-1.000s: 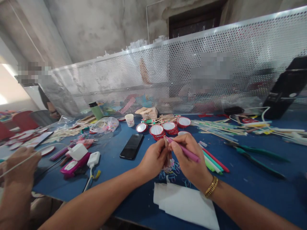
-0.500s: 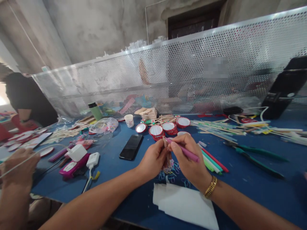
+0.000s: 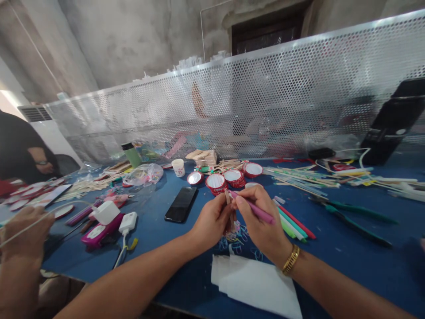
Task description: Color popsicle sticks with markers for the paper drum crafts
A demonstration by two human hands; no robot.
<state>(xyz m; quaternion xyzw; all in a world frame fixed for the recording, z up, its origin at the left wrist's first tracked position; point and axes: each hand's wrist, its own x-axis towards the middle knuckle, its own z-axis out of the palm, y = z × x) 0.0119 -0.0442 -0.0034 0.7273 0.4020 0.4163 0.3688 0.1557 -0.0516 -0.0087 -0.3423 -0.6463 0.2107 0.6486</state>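
1. Pinching just right of the phone (image 3: 181, 204), your left hand (image 3: 210, 222) holds the pale stick (image 3: 227, 197) near upright, seemingly to steady it.
2. Farther right of the phone, your right hand (image 3: 267, 232) grips the purple pen (image 3: 262, 214) aslant, one end by the stick, perhaps for control.

The left hand (image 3: 209, 223) and right hand (image 3: 265, 230) are bare, as are both forearms (image 3: 149, 268). A gold band (image 3: 291, 260), fairly broad, with ridged segments that catch the light, circles the right wrist (image 3: 279, 252); any watch face is hidden.
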